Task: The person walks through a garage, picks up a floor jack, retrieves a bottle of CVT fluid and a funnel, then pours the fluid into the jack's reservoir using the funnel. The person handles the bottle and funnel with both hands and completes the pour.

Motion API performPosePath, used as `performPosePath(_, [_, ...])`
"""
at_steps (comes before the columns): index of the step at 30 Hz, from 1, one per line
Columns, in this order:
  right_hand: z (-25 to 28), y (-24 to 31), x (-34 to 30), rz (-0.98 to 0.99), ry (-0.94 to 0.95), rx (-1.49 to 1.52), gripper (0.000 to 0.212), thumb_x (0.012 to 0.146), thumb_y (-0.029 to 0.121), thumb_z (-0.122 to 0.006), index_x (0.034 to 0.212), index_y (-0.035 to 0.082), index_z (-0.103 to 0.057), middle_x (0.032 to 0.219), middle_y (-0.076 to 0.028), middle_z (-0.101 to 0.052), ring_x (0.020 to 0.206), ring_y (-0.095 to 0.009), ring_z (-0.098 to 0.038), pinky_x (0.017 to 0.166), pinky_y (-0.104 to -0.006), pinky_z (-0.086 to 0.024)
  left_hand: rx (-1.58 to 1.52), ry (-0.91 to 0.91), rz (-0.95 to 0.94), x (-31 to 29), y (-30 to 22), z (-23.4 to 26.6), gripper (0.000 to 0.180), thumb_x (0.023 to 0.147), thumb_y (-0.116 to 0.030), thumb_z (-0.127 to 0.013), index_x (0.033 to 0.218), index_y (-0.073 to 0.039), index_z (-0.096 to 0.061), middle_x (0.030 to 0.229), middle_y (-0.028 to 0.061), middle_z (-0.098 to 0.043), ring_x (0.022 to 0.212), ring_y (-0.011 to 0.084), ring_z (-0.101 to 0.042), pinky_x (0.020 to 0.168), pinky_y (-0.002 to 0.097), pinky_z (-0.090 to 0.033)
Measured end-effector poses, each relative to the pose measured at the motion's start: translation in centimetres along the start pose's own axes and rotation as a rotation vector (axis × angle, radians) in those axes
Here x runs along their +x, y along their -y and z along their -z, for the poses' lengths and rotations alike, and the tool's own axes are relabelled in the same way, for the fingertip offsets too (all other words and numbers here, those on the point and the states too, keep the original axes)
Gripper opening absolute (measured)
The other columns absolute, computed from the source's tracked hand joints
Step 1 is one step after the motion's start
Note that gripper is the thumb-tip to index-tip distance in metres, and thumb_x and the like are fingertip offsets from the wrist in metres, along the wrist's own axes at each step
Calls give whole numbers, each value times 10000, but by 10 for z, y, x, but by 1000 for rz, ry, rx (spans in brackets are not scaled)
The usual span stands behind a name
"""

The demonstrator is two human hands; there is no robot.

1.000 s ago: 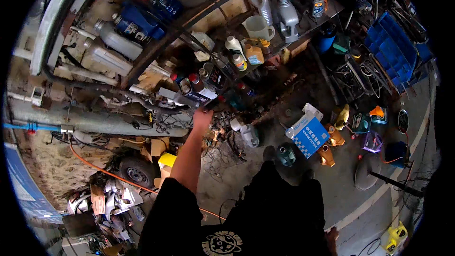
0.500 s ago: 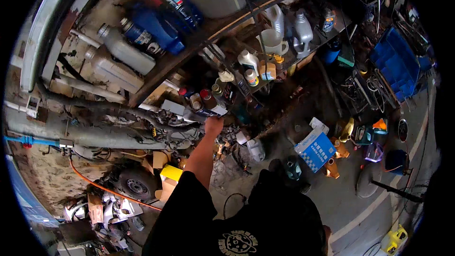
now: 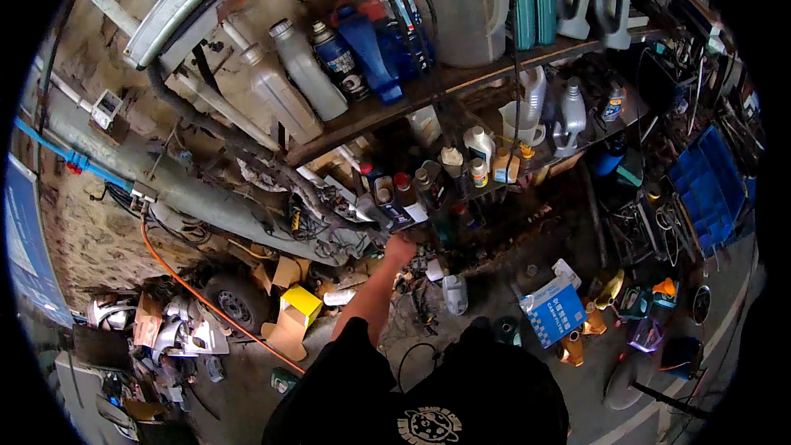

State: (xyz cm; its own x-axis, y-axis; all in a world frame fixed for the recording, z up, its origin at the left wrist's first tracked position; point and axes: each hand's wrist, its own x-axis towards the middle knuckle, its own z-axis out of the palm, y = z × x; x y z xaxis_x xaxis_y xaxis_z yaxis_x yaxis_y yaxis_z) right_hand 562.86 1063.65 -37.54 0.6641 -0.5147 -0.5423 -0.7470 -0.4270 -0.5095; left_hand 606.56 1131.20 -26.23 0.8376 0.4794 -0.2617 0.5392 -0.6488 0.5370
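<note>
My left hand (image 3: 400, 249) reaches forward to the front edge of a low shelf, just below a row of bottles. It looks compact and its fingers are turned away, so what they hold, if anything, is hidden. Closest above it are a dark bottle with a red cap and pale label (image 3: 409, 199) and a dark can (image 3: 429, 185). A grey bottle (image 3: 372, 211) lies to the left of these. My right hand is out of sight beyond my dark shirt.
A long wooden shelf (image 3: 527, 60) crosses above, bearing jugs and a large translucent pitcher (image 3: 461, 16). Silver jugs (image 3: 569, 119) stand lower right. On the floor are a blue box (image 3: 552, 313), a yellow carton (image 3: 301, 303), a wheel (image 3: 235, 303) and an orange hose (image 3: 189, 287).
The view has shifted, so the shelves sit lower and further right in the picture. Against the bottles, my left hand has come slightly down and nearer to me.
</note>
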Motion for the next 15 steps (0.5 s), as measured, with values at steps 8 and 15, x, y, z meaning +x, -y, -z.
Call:
performPosePath(8, [5,8,31,21,48,7,292,941,319,-576,1018,37,-590,963,-171,-590,855,-323,-589,723,-477,-463,57,66,-85,-30,-2,5,322,861,-297,-581,1071,-67,-661,1029,260,-690,986,467,-649,823,525,-529])
performPosePath(15, [0,3,53,58,90,-60,365,958,357,-566,1123,32,-594,1086,-194,-599,952,-341,-592,800,-489,-477,-13,-182,-326,-22,-17,70,316,848,-266,-671,1046,-20,-660,998,234,-675,949,428,-657,810,469,-536])
